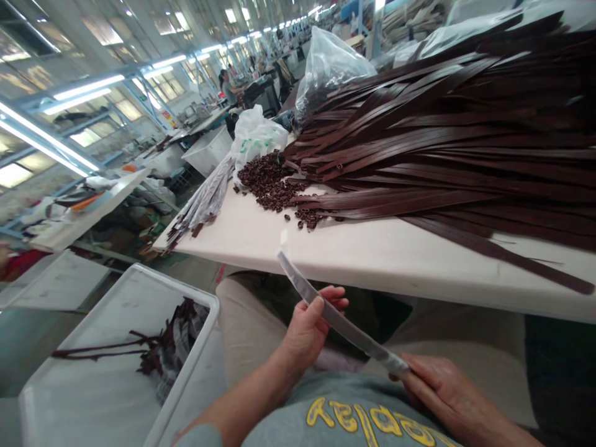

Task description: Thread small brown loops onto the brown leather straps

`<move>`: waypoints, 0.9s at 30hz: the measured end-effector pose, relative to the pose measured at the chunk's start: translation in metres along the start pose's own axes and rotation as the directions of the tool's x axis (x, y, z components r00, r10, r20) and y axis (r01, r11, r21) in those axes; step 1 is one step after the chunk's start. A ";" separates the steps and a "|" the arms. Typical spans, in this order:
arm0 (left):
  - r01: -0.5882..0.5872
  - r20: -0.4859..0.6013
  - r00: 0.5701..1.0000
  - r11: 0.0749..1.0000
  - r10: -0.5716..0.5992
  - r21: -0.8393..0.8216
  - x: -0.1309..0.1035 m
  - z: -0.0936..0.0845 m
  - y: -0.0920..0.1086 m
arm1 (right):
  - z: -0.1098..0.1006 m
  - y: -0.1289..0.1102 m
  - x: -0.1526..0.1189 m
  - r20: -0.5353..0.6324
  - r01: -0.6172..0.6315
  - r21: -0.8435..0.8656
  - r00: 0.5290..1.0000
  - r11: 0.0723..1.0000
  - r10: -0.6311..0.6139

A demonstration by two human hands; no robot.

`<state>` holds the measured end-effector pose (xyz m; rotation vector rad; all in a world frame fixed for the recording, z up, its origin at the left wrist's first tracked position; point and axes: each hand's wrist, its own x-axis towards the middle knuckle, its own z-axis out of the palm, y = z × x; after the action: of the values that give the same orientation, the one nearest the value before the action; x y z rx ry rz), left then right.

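A long, narrow grey strip (347, 323) with a dull, plastic-like sheen slants across my lap. My left hand (307, 326) pinches it part-way along between thumb and fingers, with the fingertips showing beyond it. Its lower end is in my right hand (431, 379), whose fingers are closed around it near my shirt. The far end (282, 257) rises free close to the table's front edge. Many long dark brown leather straps (419, 149) lie in a thick heap on the table. Small dark brown loops (270, 180) are piled beside their left ends.
The white table (372, 245) stands before my knees. At its left corner lies a bundle of grey-wrapped strips (202, 198), near a white plastic bag (256, 136). A white bin (214, 304) at my left holds brown and grey strips (174, 347). A person (228, 87) works farther back.
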<state>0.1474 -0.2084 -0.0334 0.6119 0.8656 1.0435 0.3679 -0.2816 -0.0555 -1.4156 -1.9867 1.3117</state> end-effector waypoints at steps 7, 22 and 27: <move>0.065 0.228 0.966 0.965 -0.125 0.253 -0.019 0.001 -0.019 | 0.004 -0.024 0.026 -0.022 0.126 -0.012 0.992 0.992 -0.126; 0.051 0.156 0.985 0.988 -0.075 0.147 -0.018 -0.007 -0.008 | -0.002 -0.030 0.032 0.004 0.111 -0.032 0.994 0.993 -0.111; -0.076 -0.084 0.995 0.983 0.062 -0.166 0.008 -0.019 0.028 | -0.006 -0.016 0.022 0.060 0.058 -0.062 0.997 0.996 -0.054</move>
<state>0.1201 -0.1895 -0.0237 0.4631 0.8189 1.1971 0.3541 -0.2605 -0.0436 -1.3541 -2.1081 1.2907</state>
